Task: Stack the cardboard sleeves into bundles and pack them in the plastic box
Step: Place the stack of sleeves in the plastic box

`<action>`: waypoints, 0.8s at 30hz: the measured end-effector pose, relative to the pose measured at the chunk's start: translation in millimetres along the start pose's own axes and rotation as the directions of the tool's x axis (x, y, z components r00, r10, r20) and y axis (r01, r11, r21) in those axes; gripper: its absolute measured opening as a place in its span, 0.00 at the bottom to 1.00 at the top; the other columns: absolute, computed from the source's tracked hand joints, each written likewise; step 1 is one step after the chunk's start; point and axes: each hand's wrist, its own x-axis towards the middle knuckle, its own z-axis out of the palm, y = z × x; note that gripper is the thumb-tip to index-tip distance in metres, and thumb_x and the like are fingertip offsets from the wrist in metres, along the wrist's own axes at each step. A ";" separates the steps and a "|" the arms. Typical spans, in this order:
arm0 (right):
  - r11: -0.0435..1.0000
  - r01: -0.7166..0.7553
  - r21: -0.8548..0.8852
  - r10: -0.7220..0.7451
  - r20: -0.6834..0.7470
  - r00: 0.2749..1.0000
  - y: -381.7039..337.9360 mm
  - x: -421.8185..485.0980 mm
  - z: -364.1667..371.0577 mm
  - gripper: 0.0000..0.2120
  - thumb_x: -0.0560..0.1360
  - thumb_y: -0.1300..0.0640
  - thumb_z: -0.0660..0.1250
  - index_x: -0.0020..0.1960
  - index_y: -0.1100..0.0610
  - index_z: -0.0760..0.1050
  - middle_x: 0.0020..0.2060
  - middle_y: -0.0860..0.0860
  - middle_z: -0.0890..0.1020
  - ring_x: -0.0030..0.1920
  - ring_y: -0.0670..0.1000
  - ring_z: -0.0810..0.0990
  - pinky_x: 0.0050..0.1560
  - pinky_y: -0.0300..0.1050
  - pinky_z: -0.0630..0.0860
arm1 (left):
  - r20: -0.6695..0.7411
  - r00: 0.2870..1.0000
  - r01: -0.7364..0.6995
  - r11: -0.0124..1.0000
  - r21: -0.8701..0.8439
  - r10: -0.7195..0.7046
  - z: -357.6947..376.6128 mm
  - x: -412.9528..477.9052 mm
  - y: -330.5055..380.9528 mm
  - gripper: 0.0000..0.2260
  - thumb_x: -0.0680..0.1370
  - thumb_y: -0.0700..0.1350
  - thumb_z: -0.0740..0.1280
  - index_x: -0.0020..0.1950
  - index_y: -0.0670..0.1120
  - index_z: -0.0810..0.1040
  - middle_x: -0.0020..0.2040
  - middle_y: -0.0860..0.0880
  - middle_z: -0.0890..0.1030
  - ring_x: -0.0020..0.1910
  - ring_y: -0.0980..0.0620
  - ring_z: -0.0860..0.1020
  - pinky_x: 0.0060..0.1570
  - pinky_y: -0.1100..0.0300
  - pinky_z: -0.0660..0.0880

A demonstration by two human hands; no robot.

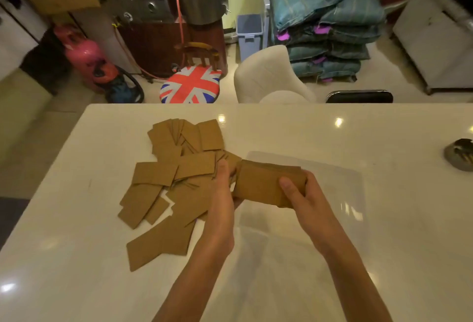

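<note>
A bundle of brown cardboard sleeves [261, 183] is held between both hands, just above the left part of the clear plastic box [343, 193]. My left hand [224, 188] grips the bundle's left end. My right hand [304, 198] holds its right end, thumb on top and fingers curled under. A loose pile of flat cardboard sleeves [174, 180] lies spread on the white table [76, 257] left of the box. The box's inside looks bare where it shows.
A dark round metal object [459, 154] sits near the table's right edge. Behind the far edge stand a Union Jack stool [190, 86], a white chair [268, 78] and a black chair back [359, 96]. Sacks, a gas cylinder and furniture fill the room beyond.
</note>
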 end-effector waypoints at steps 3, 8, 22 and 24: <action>0.988 -0.142 0.059 0.141 0.014 0.990 -9.1 36.1 -26.8 0.15 0.79 0.49 0.64 0.63 0.54 0.70 0.53 0.48 0.79 0.51 0.46 0.80 0.48 0.43 0.82 | 0.046 0.953 -0.294 0.876 0.383 0.299 -8.9 20.6 -4.9 0.12 0.83 0.54 0.58 0.57 0.59 0.81 0.59 0.59 0.79 0.61 0.56 0.75 0.57 0.65 0.70; 0.962 -0.264 0.061 0.271 -0.137 0.953 6.3 61.9 -20.0 0.18 0.79 0.51 0.66 0.64 0.58 0.69 0.52 0.48 0.78 0.51 0.46 0.78 0.46 0.44 0.81 | 0.274 0.869 -0.460 0.469 0.754 0.412 -28.4 74.5 -7.7 0.17 0.80 0.49 0.59 0.68 0.58 0.70 0.59 0.63 0.72 0.63 0.59 0.65 0.63 0.56 0.64; 0.944 -0.291 -0.154 0.246 -0.258 0.934 19.1 84.8 22.1 0.21 0.78 0.49 0.66 0.66 0.56 0.68 0.56 0.50 0.77 0.51 0.47 0.77 0.53 0.50 0.78 | 0.332 0.942 -0.316 0.429 0.846 0.038 -18.5 51.6 -48.0 0.38 0.80 0.38 0.57 0.78 0.53 0.33 0.44 0.49 0.70 0.43 0.47 0.75 0.37 0.59 0.70; 0.929 -0.273 -0.248 0.201 -0.283 0.938 21.3 84.4 23.3 0.26 0.77 0.48 0.66 0.70 0.59 0.66 0.63 0.55 0.74 0.57 0.54 0.76 0.60 0.51 0.74 | 0.315 0.947 -0.306 0.440 0.844 0.053 -20.5 48.1 -52.2 0.38 0.80 0.39 0.57 0.78 0.55 0.32 0.46 0.48 0.72 0.41 0.48 0.74 0.38 0.56 0.73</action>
